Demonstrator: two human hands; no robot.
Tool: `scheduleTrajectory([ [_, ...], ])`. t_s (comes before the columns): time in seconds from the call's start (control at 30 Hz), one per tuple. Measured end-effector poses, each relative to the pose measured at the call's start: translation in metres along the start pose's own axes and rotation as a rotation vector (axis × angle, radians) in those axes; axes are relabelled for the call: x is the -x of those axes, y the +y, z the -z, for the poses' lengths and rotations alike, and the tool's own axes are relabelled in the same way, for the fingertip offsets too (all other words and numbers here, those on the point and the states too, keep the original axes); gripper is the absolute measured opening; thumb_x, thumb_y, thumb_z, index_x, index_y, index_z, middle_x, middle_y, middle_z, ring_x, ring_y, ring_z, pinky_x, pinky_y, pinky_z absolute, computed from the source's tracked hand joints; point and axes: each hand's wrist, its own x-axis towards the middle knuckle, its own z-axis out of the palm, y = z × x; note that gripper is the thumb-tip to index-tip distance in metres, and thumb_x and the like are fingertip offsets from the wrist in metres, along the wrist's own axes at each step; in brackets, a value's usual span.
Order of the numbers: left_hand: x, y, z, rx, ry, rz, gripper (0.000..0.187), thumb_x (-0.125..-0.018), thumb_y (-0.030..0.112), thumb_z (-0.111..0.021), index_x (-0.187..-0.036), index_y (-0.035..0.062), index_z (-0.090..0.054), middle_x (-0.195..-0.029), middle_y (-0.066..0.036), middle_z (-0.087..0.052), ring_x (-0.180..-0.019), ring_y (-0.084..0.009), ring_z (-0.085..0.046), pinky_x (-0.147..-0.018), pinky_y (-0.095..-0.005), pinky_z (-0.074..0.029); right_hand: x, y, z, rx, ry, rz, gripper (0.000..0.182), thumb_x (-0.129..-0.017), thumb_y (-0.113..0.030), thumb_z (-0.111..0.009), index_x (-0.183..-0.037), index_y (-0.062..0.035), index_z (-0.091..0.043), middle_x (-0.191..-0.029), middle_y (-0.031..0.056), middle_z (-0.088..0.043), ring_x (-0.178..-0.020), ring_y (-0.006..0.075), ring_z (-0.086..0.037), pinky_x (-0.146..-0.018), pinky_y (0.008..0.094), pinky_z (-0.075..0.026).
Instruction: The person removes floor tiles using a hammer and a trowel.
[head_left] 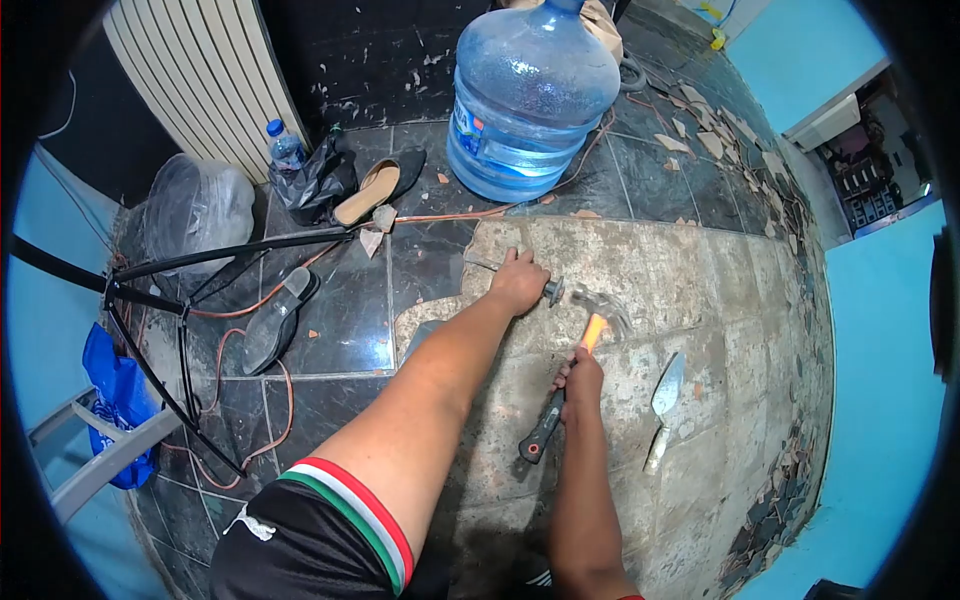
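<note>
Pointing at the floor tile (425, 270), apparently for undercutting, the chisel (482, 262) is encircled by the left hand (520, 283), fingers curled; the hammer (594, 330) is gripped mid-handle by the right hand (582, 380), fingers closed.

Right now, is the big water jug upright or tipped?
Upright: the water jug stands with its base on the dark floor tiles, neck pointing up.

The head of the hammer (540, 432) is blurred, so its exact shape I cannot tell. The left hand (520, 283) hides the middle part of the chisel (554, 291). The top of the water bottle (533, 110) is cut by the upper edge, and the things beyond the doorway (868, 170) are too small to name.
</note>
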Motion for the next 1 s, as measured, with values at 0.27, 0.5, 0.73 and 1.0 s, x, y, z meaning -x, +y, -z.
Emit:
scheduleTrajectory([
  [0.27, 0.000, -0.006, 0.000, -0.007, 0.024, -0.058, 0.021, -0.090, 0.014, -0.060, -0.105, 0.0156, -0.074, -0.107, -0.001, -0.072, -0.121, -0.0231, -0.054, -0.104, -0.0482, -0.035, -0.009, 0.030, 0.005, -0.189, 0.148, 0.150, 0.027, -0.106, -0.035, -0.045, -0.087, -0.0159, -0.047, -0.060, -0.0015, -0.042, -0.046, 0.0137, -0.040, -0.046, 0.0333, -0.039],
  [0.5, 0.022, -0.044, 0.025, -0.071, 0.065, 0.065, 0.023, -0.086, 0.012, -0.063, -0.106, 0.0116, -0.074, -0.113, -0.006, -0.069, -0.123, -0.0260, -0.054, -0.102, -0.0480, -0.036, 0.021, 0.019, -0.045, -0.110, 0.015, 0.038, 0.033, -0.110, -0.038, -0.044, -0.088, -0.0138, -0.048, -0.060, -0.0003, -0.045, -0.045, 0.0145, -0.041, -0.045, 0.0333, -0.039],
  [0.73, 0.027, -0.039, 0.043, -0.027, 0.131, 0.218, 0.023, -0.085, 0.013, -0.065, -0.106, 0.0115, -0.074, -0.116, -0.007, -0.071, -0.120, -0.0258, -0.057, -0.104, -0.0461, -0.038, 0.012, 0.017, -0.043, 0.143, -0.249, -0.026, 0.037, -0.109, -0.044, -0.046, -0.088, -0.0124, -0.046, -0.061, 0.0004, -0.044, -0.045, 0.0151, -0.043, -0.044, 0.0343, -0.040],
  [1.0, 0.035, 0.010, 0.033, 0.197, 0.192, -0.019, 0.023, -0.081, 0.018, -0.067, -0.100, 0.0060, -0.070, -0.106, -0.014, -0.071, -0.110, -0.0344, -0.062, -0.095, -0.0485, -0.048, 0.041, 0.044, 0.034, 0.141, -0.099, 0.035, 0.033, -0.105, -0.040, -0.060, -0.089, -0.0121, -0.050, -0.060, -0.0007, -0.047, -0.046, 0.0132, -0.045, -0.044, 0.0295, -0.039],
])
